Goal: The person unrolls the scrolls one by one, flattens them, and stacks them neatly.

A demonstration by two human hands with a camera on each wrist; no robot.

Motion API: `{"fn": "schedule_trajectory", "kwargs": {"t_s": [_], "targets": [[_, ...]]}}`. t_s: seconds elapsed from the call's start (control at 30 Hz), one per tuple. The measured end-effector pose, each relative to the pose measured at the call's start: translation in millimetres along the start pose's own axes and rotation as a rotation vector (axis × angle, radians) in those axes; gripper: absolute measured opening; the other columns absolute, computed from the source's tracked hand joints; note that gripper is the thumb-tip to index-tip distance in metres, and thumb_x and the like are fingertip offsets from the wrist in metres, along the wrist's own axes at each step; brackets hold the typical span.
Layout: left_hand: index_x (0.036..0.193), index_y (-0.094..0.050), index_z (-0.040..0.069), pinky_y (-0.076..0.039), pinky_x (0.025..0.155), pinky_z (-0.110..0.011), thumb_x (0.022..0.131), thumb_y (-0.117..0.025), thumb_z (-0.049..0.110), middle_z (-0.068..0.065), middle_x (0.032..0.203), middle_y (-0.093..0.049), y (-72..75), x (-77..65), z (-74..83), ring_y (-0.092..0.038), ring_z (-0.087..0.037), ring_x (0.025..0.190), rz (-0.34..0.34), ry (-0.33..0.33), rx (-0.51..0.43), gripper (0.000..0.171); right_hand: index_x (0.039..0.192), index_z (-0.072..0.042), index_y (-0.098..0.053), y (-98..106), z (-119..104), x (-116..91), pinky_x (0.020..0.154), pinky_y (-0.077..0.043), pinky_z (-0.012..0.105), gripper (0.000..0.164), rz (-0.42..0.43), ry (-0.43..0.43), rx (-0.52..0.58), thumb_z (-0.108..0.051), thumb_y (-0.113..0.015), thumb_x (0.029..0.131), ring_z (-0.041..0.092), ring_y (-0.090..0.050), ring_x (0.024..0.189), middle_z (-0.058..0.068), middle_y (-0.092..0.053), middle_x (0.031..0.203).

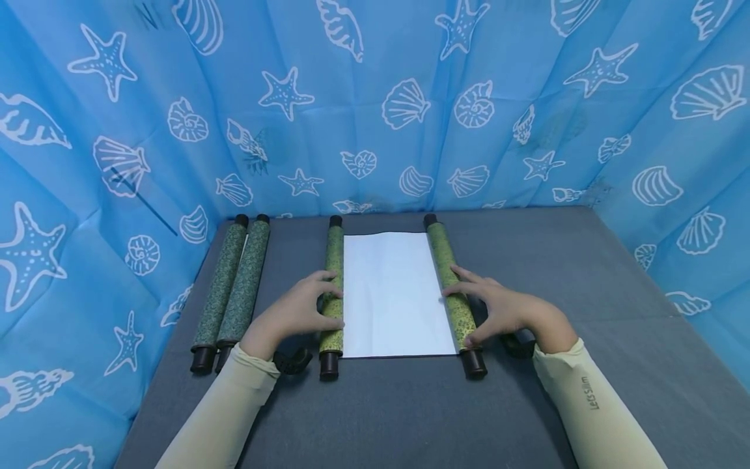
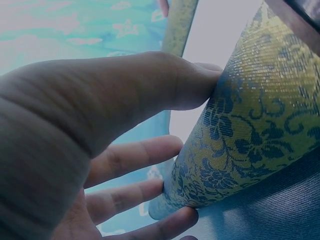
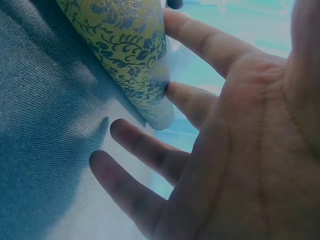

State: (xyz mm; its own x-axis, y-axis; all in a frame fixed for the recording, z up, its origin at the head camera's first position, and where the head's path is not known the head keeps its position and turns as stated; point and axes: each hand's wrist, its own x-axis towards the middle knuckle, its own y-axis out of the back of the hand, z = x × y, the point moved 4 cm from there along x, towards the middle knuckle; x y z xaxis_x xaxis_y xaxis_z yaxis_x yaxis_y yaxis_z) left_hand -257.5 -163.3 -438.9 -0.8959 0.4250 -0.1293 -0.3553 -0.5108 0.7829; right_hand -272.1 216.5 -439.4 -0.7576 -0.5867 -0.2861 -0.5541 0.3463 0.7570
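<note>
A scroll lies partly unrolled in the head view, its white sheet (image 1: 394,296) between two rolls of yellow-green patterned brocade with dark end knobs. My left hand (image 1: 297,309) holds the left roll (image 1: 334,260), thumb near its lower part and fingertips farther up. In the left wrist view the thumb and fingertips meet the brocade (image 2: 255,115). On the other side, my right hand (image 1: 502,306) holds the right roll (image 1: 441,247) with thumb and fingertips. The right wrist view shows two fingertips on the brocade (image 3: 132,60), while two other fingers spread off it.
Two darker green scrolls (image 1: 222,286) lie side by side at the left of the grey-covered table (image 1: 387,417). A blue curtain (image 1: 375,111) with white shells and starfish stands behind and around the table. Dark bands sit at both wrists.
</note>
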Motion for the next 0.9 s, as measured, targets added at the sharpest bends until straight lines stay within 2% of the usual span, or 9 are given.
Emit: {"fn": "schedule_trajectory", "kwargs": {"t_s": [0.27, 0.53, 0.9], "targets": [[0.136, -0.071, 0.009, -0.042, 0.119, -0.064, 0.089, -0.088, 0.030, -0.018, 0.171, -0.034, 0.5, -0.1, -1.8, -0.034, -0.046, 0.156, 0.002, -0.001, 0.002, 0.054, 0.156, -0.021, -0.053, -0.8, 6.1, 4.4, 0.109, -0.023, 0.090, 0.094, -0.001, 0.044, 0.042, -0.044, -0.094, 0.075, 0.058, -0.005, 0.159, 0.013, 0.000, 0.180], [0.136, -0.070, 0.007, -0.041, 0.119, -0.064, 0.090, -0.087, 0.029, -0.021, 0.169, -0.035, 2.0, -1.0, -1.4, -0.035, -0.047, 0.155, -0.006, -0.009, 0.008, 0.054, 0.157, -0.025, -0.052, -2.4, 14.0, 6.9, 0.109, -0.021, 0.091, 0.095, 0.004, 0.051, 0.048, -0.047, -0.094, 0.075, 0.058, -0.003, 0.159, 0.011, 0.000, 0.181], [0.138, -0.069, 0.006, -0.041, 0.120, -0.063, 0.092, -0.086, 0.029, -0.023, 0.168, -0.036, 1.1, -2.0, -0.4, -0.037, -0.048, 0.154, -0.017, -0.008, 0.024, 0.055, 0.158, -0.019, -0.051, -1.9, 17.0, 7.0, 0.110, -0.016, 0.092, 0.093, -0.007, 0.097, 0.093, -0.041, -0.093, 0.078, 0.060, 0.001, 0.159, 0.017, 0.001, 0.180]]}}
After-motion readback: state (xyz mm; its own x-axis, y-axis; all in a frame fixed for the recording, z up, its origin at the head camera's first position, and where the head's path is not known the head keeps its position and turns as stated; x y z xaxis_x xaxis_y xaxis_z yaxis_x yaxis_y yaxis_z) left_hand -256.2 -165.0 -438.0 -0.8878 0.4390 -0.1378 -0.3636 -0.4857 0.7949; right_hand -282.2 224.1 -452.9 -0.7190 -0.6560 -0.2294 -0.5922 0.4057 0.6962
